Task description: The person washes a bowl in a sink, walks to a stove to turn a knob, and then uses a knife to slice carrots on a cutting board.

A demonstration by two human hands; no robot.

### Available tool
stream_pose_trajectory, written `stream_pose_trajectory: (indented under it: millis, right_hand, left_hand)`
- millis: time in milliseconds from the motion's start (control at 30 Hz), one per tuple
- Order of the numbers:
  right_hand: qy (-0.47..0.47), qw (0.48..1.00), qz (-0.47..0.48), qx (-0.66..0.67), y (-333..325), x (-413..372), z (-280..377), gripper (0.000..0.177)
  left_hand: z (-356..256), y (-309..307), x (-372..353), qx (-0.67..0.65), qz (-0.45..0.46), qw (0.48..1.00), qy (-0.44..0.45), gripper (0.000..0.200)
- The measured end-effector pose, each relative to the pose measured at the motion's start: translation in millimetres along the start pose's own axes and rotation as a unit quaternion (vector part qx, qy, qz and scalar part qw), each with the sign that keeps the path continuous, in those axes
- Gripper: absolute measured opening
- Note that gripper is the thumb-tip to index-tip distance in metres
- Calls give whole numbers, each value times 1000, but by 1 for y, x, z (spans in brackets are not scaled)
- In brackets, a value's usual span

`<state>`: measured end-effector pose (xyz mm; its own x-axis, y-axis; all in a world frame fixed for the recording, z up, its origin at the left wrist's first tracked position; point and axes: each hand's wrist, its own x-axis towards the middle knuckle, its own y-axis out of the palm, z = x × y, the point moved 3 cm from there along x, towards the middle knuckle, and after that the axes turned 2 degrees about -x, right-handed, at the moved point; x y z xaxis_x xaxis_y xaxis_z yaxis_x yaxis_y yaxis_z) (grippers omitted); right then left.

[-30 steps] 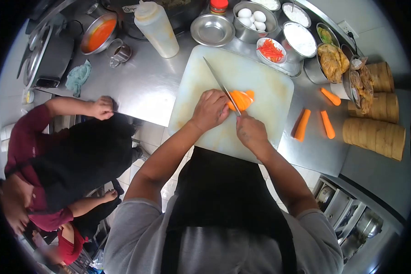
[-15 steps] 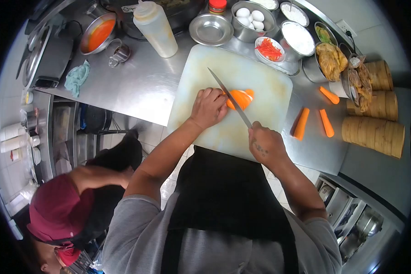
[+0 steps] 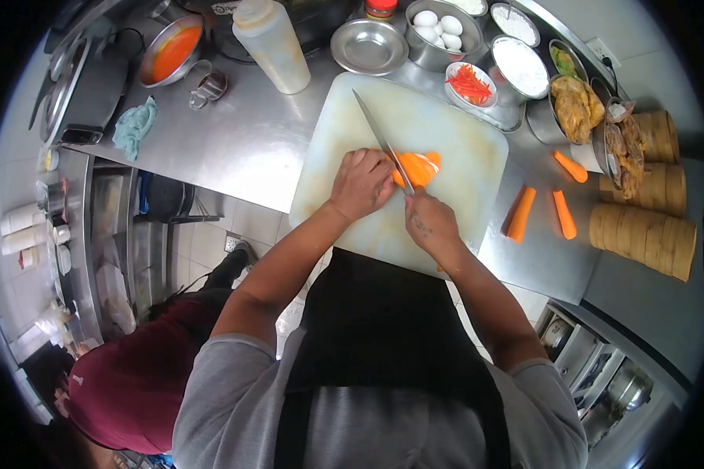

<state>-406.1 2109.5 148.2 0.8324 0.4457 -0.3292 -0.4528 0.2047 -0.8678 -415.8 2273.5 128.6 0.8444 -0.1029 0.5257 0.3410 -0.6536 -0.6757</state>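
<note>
On the white cutting board (image 3: 399,109) lies a sliced orange carrot (image 3: 422,169), its thin slices fanned out to the right of the blade. My left hand (image 3: 361,182) presses the carrot's left end down, fingers curled close beside the knife. My right hand (image 3: 430,223) is wrapped around the handle of a long knife (image 3: 379,134), whose tip points to the far left of the board. The blade crosses the carrot between my hands; whether its edge touches the board is hidden.
Three carrot pieces (image 3: 522,214) lie right of the board, near bamboo steamers (image 3: 641,241). Behind it stand a bowl of red strips (image 3: 471,84), a pot of eggs (image 3: 438,53) and a squeeze bottle (image 3: 271,48). A person in a maroon shirt (image 3: 133,379) is at my left.
My right hand has moved left and slightly up with the knife, whose blade stands steeper now. My left hand stays on the carrot. The person at my left has shifted and bent lower.
</note>
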Motion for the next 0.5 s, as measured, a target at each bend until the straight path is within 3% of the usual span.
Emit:
stream_pose_trajectory:
  millis: [367,500]
  right_hand:
    - [8,1000,10,-1,-49,-28,15,25]
    - [4,997,69,-37,-69,-48,20,23]
  left_hand:
    - [1,-1,1,-10,-18,1000,2,22]
    - [2,0,2,-17,-20,1000,7,22]
